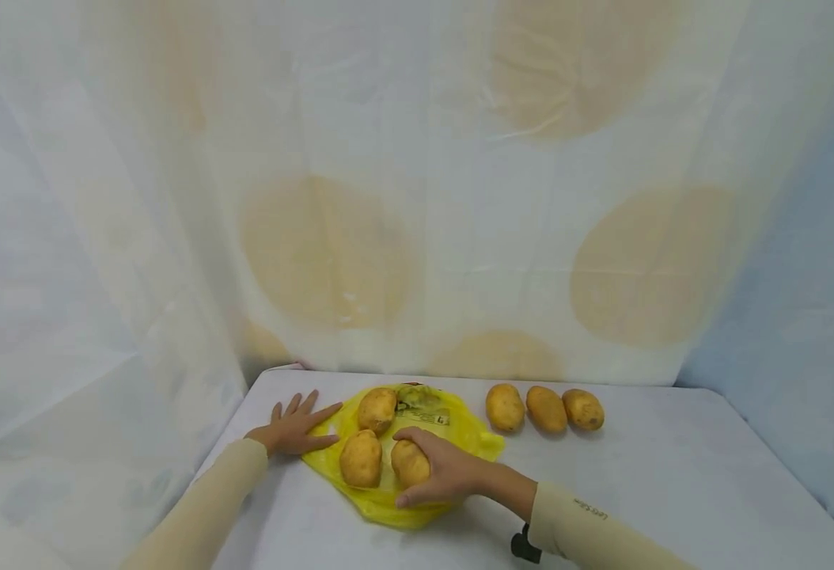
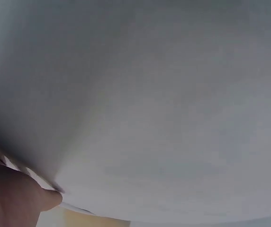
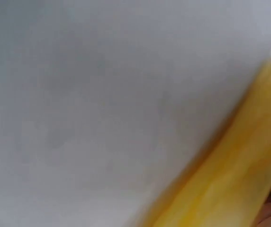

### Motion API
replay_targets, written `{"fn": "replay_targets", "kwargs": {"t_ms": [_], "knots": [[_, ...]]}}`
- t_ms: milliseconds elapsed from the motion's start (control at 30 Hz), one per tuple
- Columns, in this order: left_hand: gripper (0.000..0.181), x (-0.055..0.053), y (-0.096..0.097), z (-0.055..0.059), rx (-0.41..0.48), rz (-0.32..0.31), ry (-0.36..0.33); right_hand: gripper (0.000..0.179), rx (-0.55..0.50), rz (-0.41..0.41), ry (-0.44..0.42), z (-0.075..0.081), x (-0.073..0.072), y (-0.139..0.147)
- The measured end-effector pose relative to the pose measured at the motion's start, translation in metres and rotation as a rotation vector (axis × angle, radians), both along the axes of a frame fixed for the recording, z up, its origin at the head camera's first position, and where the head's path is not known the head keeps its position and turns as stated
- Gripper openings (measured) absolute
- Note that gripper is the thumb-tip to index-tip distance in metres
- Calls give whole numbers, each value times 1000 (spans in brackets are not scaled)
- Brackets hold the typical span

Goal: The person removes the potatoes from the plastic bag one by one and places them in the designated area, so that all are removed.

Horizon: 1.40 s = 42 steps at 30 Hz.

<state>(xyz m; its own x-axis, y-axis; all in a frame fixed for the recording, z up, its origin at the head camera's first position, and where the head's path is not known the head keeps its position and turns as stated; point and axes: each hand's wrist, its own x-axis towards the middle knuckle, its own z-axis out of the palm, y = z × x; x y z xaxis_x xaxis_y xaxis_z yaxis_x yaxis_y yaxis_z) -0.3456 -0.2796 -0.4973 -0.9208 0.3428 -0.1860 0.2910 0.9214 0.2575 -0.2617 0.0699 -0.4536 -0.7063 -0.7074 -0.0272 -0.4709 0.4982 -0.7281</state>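
A yellow plastic bag lies spread flat on the white table, with dark print near its far side. My right hand curls its fingers and thumb round a potato over the bag's near right part. Two more potatoes rest on the bag, one nearer and one farther back. At the bag's left edge my left hand lies with fingers spread, thumb and forefinger reaching the plastic. In the right wrist view the bag's yellow edge is blurred; the left wrist view shows part of my left hand.
To the right of the bag three potatoes stand in a row near the back edge: a left one, a middle one and a right one. A white curtain with tan circles hangs behind the table.
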Motion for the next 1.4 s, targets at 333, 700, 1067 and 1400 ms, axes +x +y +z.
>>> {"fn": "replay_targets", "kwargs": {"t_ms": [333,700,1067,1400], "knots": [[81,-1,-20,-4,4,29,13,86,-75,-64,56,24,-6,25],[84,2,-20,0,30,35,-27,79,-182,-75,51,40,-13,60],[88,1,-16,-9,13,17,-35,81,-85,-234,49,36,-5,100],[83,-3,-15,-6,2,36,-1,79,-35,-290,157,20,-9,125]]}}
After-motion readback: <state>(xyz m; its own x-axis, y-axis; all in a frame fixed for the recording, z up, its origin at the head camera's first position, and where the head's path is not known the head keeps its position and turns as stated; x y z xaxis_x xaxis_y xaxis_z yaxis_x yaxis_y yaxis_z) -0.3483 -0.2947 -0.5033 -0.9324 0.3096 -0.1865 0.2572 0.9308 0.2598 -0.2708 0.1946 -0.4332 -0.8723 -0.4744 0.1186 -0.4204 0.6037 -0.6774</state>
